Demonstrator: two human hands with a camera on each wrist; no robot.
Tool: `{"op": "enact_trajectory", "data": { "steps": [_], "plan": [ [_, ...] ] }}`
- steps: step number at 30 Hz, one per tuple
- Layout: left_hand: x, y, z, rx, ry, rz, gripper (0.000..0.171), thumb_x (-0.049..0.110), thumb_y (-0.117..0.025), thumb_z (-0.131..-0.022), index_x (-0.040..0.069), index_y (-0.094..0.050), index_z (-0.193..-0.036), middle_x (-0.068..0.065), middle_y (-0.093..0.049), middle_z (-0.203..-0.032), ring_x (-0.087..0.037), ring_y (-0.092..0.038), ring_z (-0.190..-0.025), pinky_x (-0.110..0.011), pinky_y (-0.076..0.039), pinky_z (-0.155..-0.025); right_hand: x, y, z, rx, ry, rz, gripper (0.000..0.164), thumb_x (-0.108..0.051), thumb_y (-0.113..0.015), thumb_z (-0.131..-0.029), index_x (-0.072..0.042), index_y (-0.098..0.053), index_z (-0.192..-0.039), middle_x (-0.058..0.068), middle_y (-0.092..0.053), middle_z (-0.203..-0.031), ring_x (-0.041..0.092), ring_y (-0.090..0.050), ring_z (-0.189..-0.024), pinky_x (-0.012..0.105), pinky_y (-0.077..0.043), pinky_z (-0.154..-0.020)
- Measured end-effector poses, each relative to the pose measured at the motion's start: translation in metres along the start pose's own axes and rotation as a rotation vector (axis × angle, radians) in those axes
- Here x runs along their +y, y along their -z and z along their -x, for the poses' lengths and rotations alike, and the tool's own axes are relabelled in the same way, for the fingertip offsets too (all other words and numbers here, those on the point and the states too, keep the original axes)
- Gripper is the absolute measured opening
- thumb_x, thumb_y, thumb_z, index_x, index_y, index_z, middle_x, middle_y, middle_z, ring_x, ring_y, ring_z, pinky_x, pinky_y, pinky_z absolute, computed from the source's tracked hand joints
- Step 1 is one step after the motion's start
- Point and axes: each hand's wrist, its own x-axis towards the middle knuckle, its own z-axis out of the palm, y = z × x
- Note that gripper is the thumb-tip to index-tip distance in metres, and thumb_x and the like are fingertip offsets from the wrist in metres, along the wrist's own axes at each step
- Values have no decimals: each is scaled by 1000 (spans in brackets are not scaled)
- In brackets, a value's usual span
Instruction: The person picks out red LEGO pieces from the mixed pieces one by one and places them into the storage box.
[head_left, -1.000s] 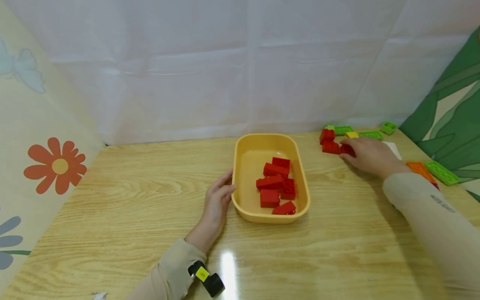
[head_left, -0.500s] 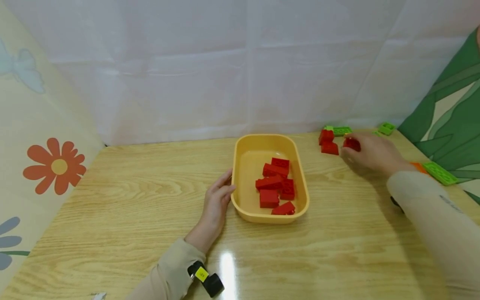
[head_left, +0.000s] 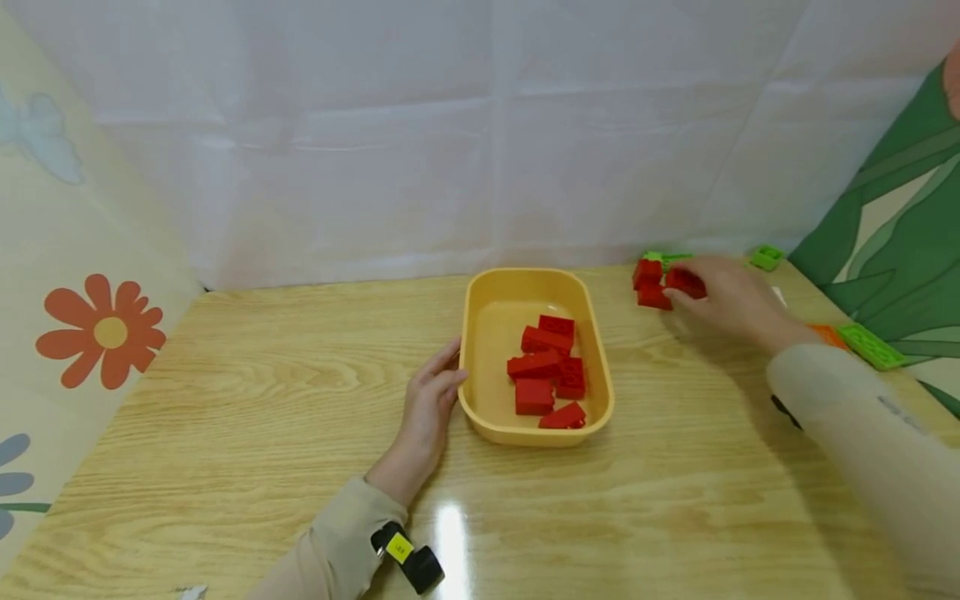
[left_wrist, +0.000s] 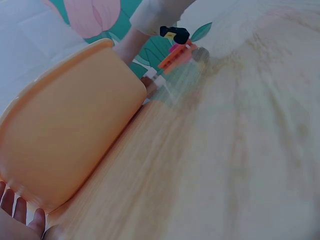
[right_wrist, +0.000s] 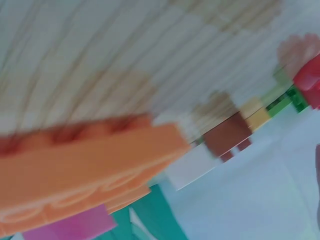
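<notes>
A yellow plastic bin [head_left: 474, 333] with several red building bricks [head_left: 534, 397] in it stands mid-table. My left hand [head_left: 425, 412] rests against its left side, thumb at the rim; in the left wrist view its straight fingers [left_wrist: 20, 210] touch the bin's outer wall [left_wrist: 75, 120]. At the back right, my right hand [head_left: 731, 304] pinches a red brick [head_left: 684, 283] between thumb and fingers. Just left of that brick, two more red bricks, an upper one [head_left: 647, 273] and a lower one [head_left: 655, 297], sit close together.
Green bricks [head_left: 767, 257] lie along the back. An orange brick [head_left: 829, 336] and a long green brick [head_left: 872, 347] lie at the right edge. In the right wrist view are brown [right_wrist: 227, 135], yellow [right_wrist: 257, 119] and magenta [right_wrist: 70, 225] bricks. A white cloth [head_left: 337, 150] hangs behind.
My right hand has lifted the red brick slightly and moved it a little left, towards the other red bricks. The left hand stays against the bin.
</notes>
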Motion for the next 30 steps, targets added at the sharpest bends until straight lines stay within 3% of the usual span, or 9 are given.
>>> {"op": "enact_trajectory", "data": {
  "steps": [7, 14, 18, 24, 30],
  "plan": [
    [0, 0, 0, 4, -3, 1, 53, 0, -48, -84, -2, -46, -136, -23, -45, -145, -25, -49, -123, -37, -39, -109, -22, -3, -4, 25, 37, 49, 51, -28, -61, -86, 3, -54, -126, 32, -60, -119, 44, -53, -106, 62, -46, -89],
    [1, 1, 0, 11, 8, 11, 53, 0, -49, -84, 0, -46, -137, -18, -45, -147, -26, -47, -126, -37, -38, -110, -48, -3, -7, 159, 85, 28, 43, -25, -62, -85, 2, -59, -118, 28, -66, -109, 40, -58, -96, 57, -50, -82],
    [1, 2, 0, 5, 7, 11, 53, 0, -48, -84, 0, -46, -137, -19, -45, -146, -26, -47, -126, -38, -38, -110, -65, -1, -4, 226, 70, -11, 43, -25, -63, -85, -2, -60, -120, 27, -67, -109, 39, -59, -95, 56, -51, -77],
    [1, 2, -1, 8, 4, 12, 53, 1, -49, -84, 0, -47, -137, -21, -46, -145, -25, -49, -123, -33, -40, -106, -87, 2, 0, 286, 88, -47, 43, -26, -63, -84, -5, -60, -122, 25, -67, -110, 38, -58, -95, 56, -52, -74],
    [1, 2, -1, 16, 7, 21, 53, 0, -49, -83, -1, -46, -137, -22, -46, -144, -24, -49, -122, -23, -45, -98, -106, 5, 0, 283, 113, -45, 47, -28, -64, -85, -5, -58, -125, 22, -66, -112, 35, -58, -97, 54, -54, -77]
  ]
}}
